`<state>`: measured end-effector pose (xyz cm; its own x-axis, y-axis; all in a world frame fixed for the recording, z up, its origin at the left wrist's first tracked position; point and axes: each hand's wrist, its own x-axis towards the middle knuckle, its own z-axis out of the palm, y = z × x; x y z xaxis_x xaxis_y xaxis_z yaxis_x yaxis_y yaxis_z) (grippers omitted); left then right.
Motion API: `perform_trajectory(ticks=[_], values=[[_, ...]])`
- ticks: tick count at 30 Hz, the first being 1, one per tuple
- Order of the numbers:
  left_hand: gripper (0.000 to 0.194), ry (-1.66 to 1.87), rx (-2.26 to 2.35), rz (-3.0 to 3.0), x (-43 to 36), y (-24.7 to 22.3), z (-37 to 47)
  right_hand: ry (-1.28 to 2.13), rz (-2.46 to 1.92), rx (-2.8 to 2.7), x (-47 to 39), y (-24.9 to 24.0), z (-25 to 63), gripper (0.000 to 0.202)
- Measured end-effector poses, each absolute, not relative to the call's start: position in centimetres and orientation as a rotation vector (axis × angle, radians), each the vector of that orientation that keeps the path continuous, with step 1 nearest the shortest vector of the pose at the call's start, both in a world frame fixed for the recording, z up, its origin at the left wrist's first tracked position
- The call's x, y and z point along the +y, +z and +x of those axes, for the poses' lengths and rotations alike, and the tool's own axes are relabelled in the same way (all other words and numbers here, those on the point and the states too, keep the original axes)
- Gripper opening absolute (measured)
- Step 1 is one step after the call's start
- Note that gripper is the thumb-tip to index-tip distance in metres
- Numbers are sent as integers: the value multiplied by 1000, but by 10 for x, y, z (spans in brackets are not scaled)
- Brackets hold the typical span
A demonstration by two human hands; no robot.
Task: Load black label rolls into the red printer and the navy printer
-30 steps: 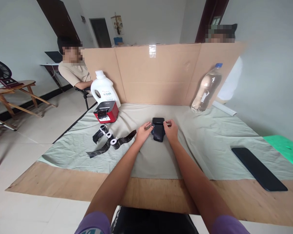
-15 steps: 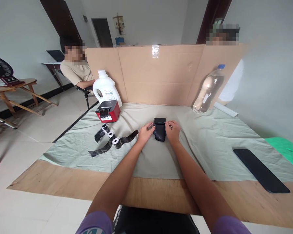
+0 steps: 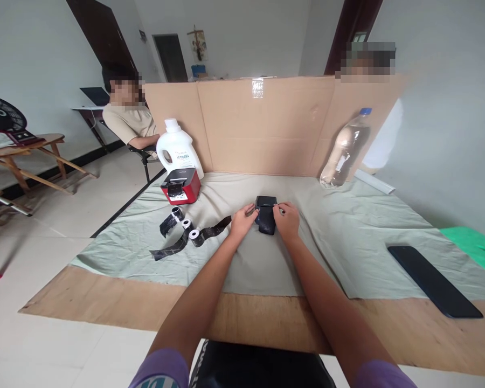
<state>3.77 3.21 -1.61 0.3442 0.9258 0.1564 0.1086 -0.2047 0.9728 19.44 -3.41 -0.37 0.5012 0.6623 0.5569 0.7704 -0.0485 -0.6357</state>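
Observation:
A small black device (image 3: 266,201), boxy like a mini printer, lies on the cloth with a dark strip or flap (image 3: 266,221) reaching from it toward me. From the left, my left hand (image 3: 243,220) pinches its side, fingers bent. My right hand (image 3: 286,217) grips the opposite side with thumb and forefinger close together. Left of my hands sit several rolls of black label tape (image 3: 196,237), partly unwound; one strip runs up to my left wrist. Behind them stands a red and black label printer (image 3: 185,187) with a black strip at its front slot.
A white detergent jug (image 3: 180,151) stands behind the printer, against a cardboard screen (image 3: 262,129). At the right, a clear bottle with a blue cap (image 3: 345,151) leans on the screen. A dark phone (image 3: 434,281) lies near the front edge. A person (image 3: 131,121) sits beyond the left side.
The view has shifted slightly. Both hands stay at the sides of the black device, with only slight finger movement.

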Motion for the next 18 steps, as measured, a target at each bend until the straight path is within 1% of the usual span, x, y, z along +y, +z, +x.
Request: perform_trajectory(ticks=[8, 14, 18], values=[[45, 1017, 954, 1614, 33, -19, 37, -180, -1769, -1235, -36, -3, 193, 29], [44, 1033, 952, 1627, 33, -20, 36, -128, -1727, -1212, -36, -5, 194, 24], [44, 1050, 964, 1665, 33, -22, 36, -74, -1685, -1238, -34, -5, 196, 36]])
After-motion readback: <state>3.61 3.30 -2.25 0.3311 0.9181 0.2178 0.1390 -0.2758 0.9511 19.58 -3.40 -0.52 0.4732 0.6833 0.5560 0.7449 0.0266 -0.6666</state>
